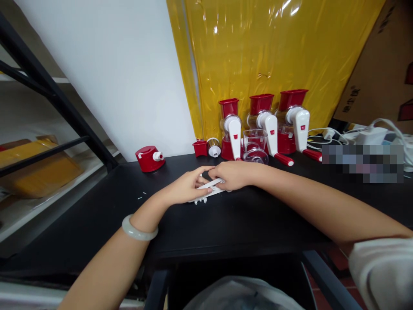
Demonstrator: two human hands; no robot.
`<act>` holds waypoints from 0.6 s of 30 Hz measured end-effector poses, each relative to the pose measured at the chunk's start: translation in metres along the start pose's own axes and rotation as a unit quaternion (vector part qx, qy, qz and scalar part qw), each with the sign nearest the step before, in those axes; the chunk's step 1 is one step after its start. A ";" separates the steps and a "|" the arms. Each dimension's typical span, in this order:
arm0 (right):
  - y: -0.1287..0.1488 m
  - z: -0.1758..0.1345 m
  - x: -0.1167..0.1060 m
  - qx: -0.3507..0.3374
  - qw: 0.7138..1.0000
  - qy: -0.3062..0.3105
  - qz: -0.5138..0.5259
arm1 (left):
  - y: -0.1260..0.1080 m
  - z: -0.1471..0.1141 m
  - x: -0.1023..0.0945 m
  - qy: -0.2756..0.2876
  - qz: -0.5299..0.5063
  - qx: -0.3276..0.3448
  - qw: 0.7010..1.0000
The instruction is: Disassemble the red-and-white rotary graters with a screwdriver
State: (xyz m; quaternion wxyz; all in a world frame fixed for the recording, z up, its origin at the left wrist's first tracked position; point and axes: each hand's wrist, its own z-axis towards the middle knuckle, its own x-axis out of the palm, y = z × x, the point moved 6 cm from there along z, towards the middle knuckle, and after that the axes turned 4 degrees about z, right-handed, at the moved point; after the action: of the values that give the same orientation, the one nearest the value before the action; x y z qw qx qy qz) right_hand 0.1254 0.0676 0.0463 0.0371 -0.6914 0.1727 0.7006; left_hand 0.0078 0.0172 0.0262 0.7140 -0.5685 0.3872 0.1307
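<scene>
Both my hands meet over a white plastic piece (211, 188), long and narrow, low over the black table. My left hand (187, 187) grips its left end, thumb along the near side and fingers behind. From the right, my right hand (230, 175) has its bent fingers closed on the piece's other part, and the two hands nearly touch. Small white knobs (200, 200) stick out below its near edge. My fingers hide much of the piece, so its exact kind does not show.
Behind my hands stand red-and-white rotary graters (262, 116), with clear parts (254, 146), a red hopper (200, 148) and a grater drum (213, 147). A red base (150, 159) sits left, near white scraps (142, 196). White cables (329, 133) lie right; a plastic-lined bin (241, 295) is below.
</scene>
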 end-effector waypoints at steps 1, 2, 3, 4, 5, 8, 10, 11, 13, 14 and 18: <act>0.000 0.000 0.000 0.000 1.000 0.000 0.001 | 0.000 0.000 0.000 0.001 0.003 0.000 1.000; 0.000 0.000 0.000 0.000 1.000 0.000 0.002 | 0.000 0.000 0.000 0.001 0.004 0.001 1.000; 0.000 0.000 0.000 0.000 1.000 -0.001 0.002 | -0.001 0.000 0.000 0.001 0.005 0.002 1.000; 0.000 0.000 0.000 0.000 1.000 -0.002 0.003 | -0.001 0.000 0.000 0.001 0.005 0.002 1.000; 0.000 0.000 -0.001 -0.001 1.000 -0.004 0.003 | -0.001 0.000 0.000 0.000 0.004 0.003 1.000; 0.001 -0.001 -0.001 0.001 1.000 -0.004 0.004 | -0.002 0.000 0.000 -0.002 0.001 0.007 1.000; 0.001 -0.001 -0.001 0.004 1.000 -0.001 0.003 | -0.002 0.000 0.000 -0.002 0.001 0.007 1.000; 0.001 -0.001 -0.001 0.006 1.000 0.000 0.002 | -0.002 0.000 0.000 -0.002 0.002 0.007 1.000; 0.000 -0.001 -0.001 0.007 1.000 -0.001 0.000 | -0.002 0.000 -0.001 -0.005 0.006 0.008 1.000; 0.000 -0.001 -0.001 0.006 1.000 -0.003 -0.002 | -0.002 0.000 -0.001 -0.006 0.007 0.010 1.000; 0.000 -0.001 -0.001 0.001 1.000 -0.002 -0.001 | -0.002 0.000 -0.002 -0.013 0.011 0.017 1.000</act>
State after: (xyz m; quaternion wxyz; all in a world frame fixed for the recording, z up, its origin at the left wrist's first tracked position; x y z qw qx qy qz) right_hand 0.1263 0.0675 0.0475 0.0388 -0.6902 0.1722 0.7018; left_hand 0.0080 0.0173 0.0292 0.7271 -0.5503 0.3860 0.1396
